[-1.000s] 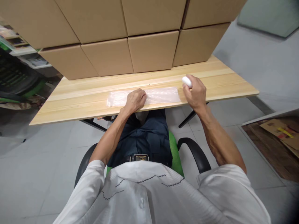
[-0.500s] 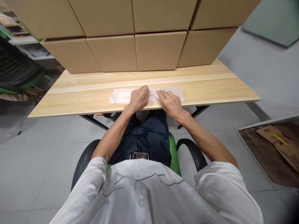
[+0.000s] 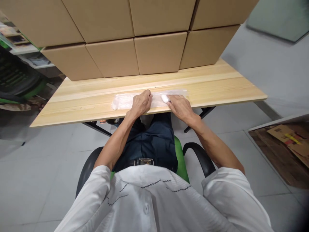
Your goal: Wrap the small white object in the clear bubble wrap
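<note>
A long clear plastic bag (image 3: 122, 101) lies flat along the near part of the wooden table (image 3: 217, 87). My left hand (image 3: 141, 103) rests on its middle with curled fingers and holds it down. Just to the right, my right hand (image 3: 180, 108) pinches a small white rounded object (image 3: 164, 98) at its fingertips, pressed against the bag's surface. The two hands are close together, a few centimetres apart. The bag's right end (image 3: 180, 93) shows beyond my right hand.
Stacked cardboard boxes (image 3: 156, 51) fill the back of the table and overhang it. I sit on a green chair with black armrests (image 3: 200, 154). Flattened cardboard (image 3: 287, 141) lies on the floor at right; shelves and dark crates (image 3: 16, 77) stand at left.
My right hand came in from the bag's right end with the white object and now presses it on the bag beside my left hand. My left hand stayed put.
</note>
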A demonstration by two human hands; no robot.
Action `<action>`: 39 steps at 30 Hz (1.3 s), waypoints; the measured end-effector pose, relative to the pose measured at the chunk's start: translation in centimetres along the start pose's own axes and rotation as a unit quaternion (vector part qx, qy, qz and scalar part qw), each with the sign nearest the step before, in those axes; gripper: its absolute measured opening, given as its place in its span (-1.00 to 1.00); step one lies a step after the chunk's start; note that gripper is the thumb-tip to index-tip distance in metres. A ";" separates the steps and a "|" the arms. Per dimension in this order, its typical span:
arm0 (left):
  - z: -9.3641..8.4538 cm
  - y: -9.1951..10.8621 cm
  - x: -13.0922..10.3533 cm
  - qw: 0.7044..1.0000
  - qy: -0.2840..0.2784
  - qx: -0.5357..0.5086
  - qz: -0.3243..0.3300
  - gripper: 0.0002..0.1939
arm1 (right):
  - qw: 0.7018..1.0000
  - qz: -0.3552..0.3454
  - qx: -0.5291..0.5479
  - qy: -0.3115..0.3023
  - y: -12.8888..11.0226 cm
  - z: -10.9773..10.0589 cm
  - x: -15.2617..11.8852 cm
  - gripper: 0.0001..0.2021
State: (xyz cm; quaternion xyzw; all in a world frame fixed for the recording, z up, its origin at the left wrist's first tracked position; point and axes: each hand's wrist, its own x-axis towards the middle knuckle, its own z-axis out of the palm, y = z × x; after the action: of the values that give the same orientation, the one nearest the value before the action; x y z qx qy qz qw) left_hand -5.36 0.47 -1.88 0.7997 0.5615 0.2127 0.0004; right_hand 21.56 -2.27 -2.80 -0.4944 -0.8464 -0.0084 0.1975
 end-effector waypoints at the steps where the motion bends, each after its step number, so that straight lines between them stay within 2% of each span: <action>1: 0.0 0.0 0.0 1.000 0.000 0.000 0.001 -0.77 | 1.000 0.005 -0.005 -0.002 -0.2 0.0 0.1 -0.51; 7: -0.3 0.2 -0.1 1.000 -0.002 0.002 0.006 -0.76 | 0.999 0.016 -0.041 -0.006 -1.9 -0.4 0.7 -0.48; 13: -0.2 0.1 -0.3 1.000 -0.011 0.012 0.025 -0.73 | 0.997 0.023 -0.064 -0.026 -3.1 -0.9 1.3 -0.55; 17: -0.3 0.5 -0.3 0.999 -0.020 0.023 0.037 -0.63 | 0.998 0.022 -0.056 -0.017 -3.1 -0.6 1.7 -0.59; 23: -0.5 0.7 -0.3 0.997 -0.043 0.041 0.040 -0.62 | 0.998 0.029 -0.048 -0.015 -2.8 -0.3 1.7 -0.60; 32: -0.8 0.9 -0.5 0.995 -0.060 0.055 0.057 -0.61 | 0.997 0.042 -0.044 -0.041 -3.5 -1.0 1.8 -0.55; 39: -0.8 0.7 -0.6 0.994 -0.055 0.062 0.073 -0.62 | 0.997 0.054 -0.044 -0.043 -3.5 -1.0 2.1 -0.57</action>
State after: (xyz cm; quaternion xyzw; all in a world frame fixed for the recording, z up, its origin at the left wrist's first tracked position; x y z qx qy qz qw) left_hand -5.15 -0.54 -1.18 0.8474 0.5131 0.1326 -0.0337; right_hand 18.00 -2.57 -0.56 -0.5474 -0.8252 -0.0140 0.1387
